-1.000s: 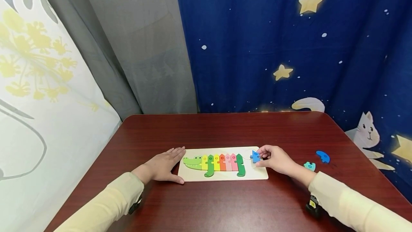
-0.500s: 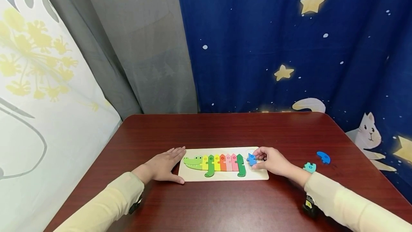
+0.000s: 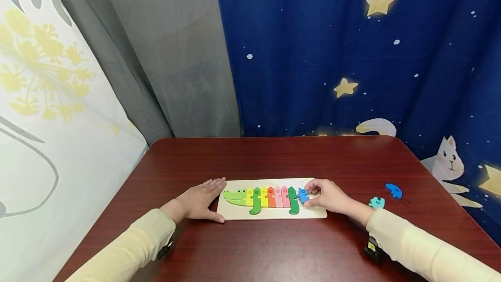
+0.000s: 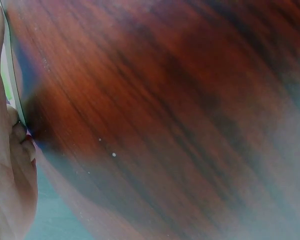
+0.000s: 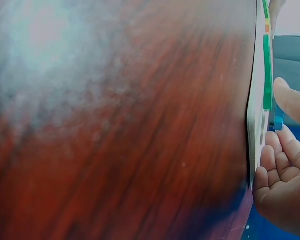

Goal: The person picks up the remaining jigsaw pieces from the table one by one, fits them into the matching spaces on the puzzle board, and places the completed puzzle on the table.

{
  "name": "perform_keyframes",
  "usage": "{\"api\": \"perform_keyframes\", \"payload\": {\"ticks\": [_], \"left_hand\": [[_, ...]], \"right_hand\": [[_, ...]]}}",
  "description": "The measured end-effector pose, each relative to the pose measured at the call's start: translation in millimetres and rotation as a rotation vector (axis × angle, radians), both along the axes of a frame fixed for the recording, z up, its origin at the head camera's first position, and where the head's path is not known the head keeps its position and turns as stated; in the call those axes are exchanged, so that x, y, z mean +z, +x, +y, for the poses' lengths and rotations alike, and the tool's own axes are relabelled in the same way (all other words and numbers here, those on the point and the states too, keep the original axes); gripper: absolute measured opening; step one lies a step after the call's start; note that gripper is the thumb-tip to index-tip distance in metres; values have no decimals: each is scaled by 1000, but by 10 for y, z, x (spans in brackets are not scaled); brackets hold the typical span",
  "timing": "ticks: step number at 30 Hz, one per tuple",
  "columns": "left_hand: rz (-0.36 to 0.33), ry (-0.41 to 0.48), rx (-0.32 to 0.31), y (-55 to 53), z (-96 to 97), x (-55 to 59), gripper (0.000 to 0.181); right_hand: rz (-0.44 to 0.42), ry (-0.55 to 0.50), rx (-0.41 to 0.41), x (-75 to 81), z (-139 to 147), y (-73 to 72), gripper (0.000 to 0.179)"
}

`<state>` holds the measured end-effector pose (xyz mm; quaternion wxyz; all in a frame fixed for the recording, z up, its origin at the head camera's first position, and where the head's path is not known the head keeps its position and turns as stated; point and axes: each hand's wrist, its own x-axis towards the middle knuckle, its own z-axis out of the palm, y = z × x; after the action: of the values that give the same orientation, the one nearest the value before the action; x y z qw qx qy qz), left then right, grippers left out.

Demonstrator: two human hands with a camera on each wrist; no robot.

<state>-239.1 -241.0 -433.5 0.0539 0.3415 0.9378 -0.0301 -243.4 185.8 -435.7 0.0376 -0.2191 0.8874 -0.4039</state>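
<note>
A pale wooden puzzle board lies on the table, bearing a crocodile made of coloured pieces: a light green head, yellow, orange and pink body strips, and two dark green leg pieces. Between thumb and fingers, my right hand pinches a blue puzzle piece right beside the rear leg piece. In the right wrist view the blue piece shows edge-on at the fingertips, over the board. My left hand rests with fingers extended at the board's left end, thumb near its front corner.
To the right of the board, a teal puzzle piece and a curved blue piece lie loose on the reddish-brown table. Grey and blue star-patterned curtains hang behind the table's far edge.
My right hand has carried the blue piece leftwards over the board, up to the rear green leg piece. The left hand has stayed in place.
</note>
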Motion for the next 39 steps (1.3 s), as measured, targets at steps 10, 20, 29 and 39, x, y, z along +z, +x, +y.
{"api": "perform_keyframes", "payload": {"ticks": [10, 20, 29, 39], "left_hand": [[-7, 9, 5, 8, 1, 3, 117], [-4, 9, 1, 6, 0, 7, 117], [-13, 6, -1, 13, 1, 21, 117], [-9, 7, 3, 12, -3, 3, 117]], "right_hand": [[-4, 10, 28, 11, -31, 0, 34], [24, 18, 59, -28, -27, -19, 33], [28, 24, 61, -24, -25, -18, 33], [34, 37, 56, -15, -36, -20, 33]]}}
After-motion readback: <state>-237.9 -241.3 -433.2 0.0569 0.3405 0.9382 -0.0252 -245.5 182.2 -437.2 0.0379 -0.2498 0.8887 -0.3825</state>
